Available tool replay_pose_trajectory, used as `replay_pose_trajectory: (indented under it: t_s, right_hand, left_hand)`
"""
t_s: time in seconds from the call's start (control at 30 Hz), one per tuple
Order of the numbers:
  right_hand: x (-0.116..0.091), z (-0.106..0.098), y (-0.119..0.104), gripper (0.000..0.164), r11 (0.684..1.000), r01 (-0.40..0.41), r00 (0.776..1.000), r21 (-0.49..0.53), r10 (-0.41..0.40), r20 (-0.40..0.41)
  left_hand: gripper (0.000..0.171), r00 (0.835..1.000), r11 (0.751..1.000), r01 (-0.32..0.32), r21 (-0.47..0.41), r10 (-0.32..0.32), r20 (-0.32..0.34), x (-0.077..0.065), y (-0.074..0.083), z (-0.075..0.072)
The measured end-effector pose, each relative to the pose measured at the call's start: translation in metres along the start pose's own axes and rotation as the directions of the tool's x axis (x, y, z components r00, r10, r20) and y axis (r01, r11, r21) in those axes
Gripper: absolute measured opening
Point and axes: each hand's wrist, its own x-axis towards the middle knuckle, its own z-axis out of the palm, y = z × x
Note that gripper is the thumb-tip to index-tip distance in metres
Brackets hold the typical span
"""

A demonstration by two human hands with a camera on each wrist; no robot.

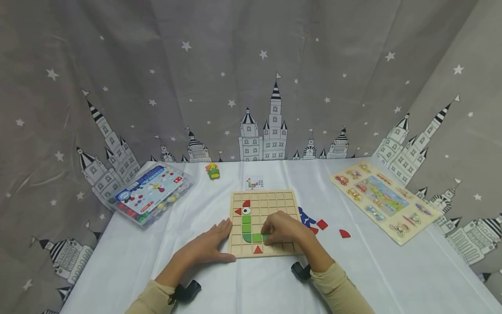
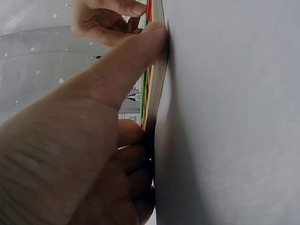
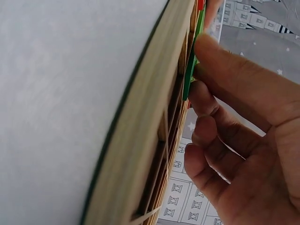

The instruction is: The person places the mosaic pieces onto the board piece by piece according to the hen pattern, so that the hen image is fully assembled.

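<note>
A wooden grid board (image 1: 278,198) lies on the white cloth. My left hand (image 1: 209,242) rests at its left edge, fingers extended and thumb along the front edge. Over the board's lower middle, my right hand (image 1: 283,226) pinches a green piece (image 3: 190,70) between thumb and index finger, beside a green square (image 1: 256,237). More green squares (image 1: 246,220) run up the left side to an eye piece (image 1: 246,211), with a red triangle (image 1: 238,211) and a red quarter circle (image 1: 246,203) by it. Another red triangle (image 1: 257,249) sits near the front edge.
Blue pieces (image 1: 306,217), a red square (image 1: 322,224) and a red quarter circle (image 1: 344,233) lie right of the board. Behind it are a picture card (image 1: 254,182) and a small toy figure (image 1: 213,171). A plastic case (image 1: 154,192) stands left, a picture puzzle (image 1: 384,196) right.
</note>
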Motion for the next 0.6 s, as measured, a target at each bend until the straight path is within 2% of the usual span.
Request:
replay_pose_trajectory:
  t_s: [0.4,0.6]
  right_hand:
    - [-0.0007,-0.0011,0.0000,0.024,0.999,0.031,1.000,-0.020,-0.031,-0.001]
    - [-0.0048,-0.0048,0.0028,0.024,1.000,0.002,1.000,0.018,-0.002,-0.014]
  left_hand:
    - [0.112,1.000,1.000,-0.024,0.002,0.024,0.008,-0.0013,0.0012,-0.0017]
    - [0.111,1.000,1.000,-0.031,0.002,0.031,0.005,-0.0025,0.0017,-0.0016]
